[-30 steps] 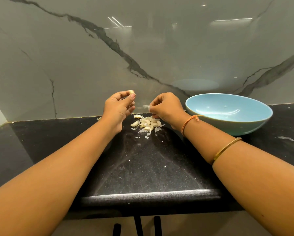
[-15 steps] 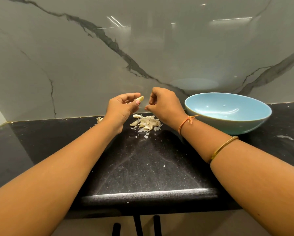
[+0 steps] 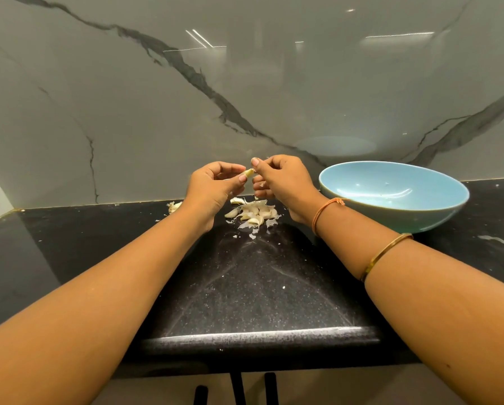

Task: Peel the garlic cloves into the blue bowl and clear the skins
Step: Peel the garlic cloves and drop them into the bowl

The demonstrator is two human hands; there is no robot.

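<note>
Gripping a single garlic clove point(image 3: 248, 172) between thumb and fingertips, the left hand point(image 3: 212, 185) holds it up in the air above the counter point(image 3: 259, 287). The right hand point(image 3: 285, 182) meets it from 3 o'clock, and its grip is closed too: thumb and forefinger pinch the clove's right end while the other fingers curl under. Both grips touch the same clove, and the two hands are almost knuckle to knuckle. Straight below them, at 6 o'clock, a small pile of cloves point(image 3: 255, 213) lies on the dark speckled counter, with thin white skins point(image 3: 244, 225) scattered along its near edge. One stray piece of garlic point(image 3: 174, 206) lies at 9 o'clock of the pile, close to the wall and partly behind the left wrist. The blue bowl point(image 3: 405, 217) stands on the counter at 3 o'clock of the pile, just beside the right wrist, tilted so its inside faces the camera. An orange thread point(image 3: 322, 211) circles the right wrist, and a gold bangle point(image 3: 385, 249) sits further up that forearm. A grey marble wall point(image 3: 157, 112) with dark veins rises behind the counter at 12 o'clock.
</note>
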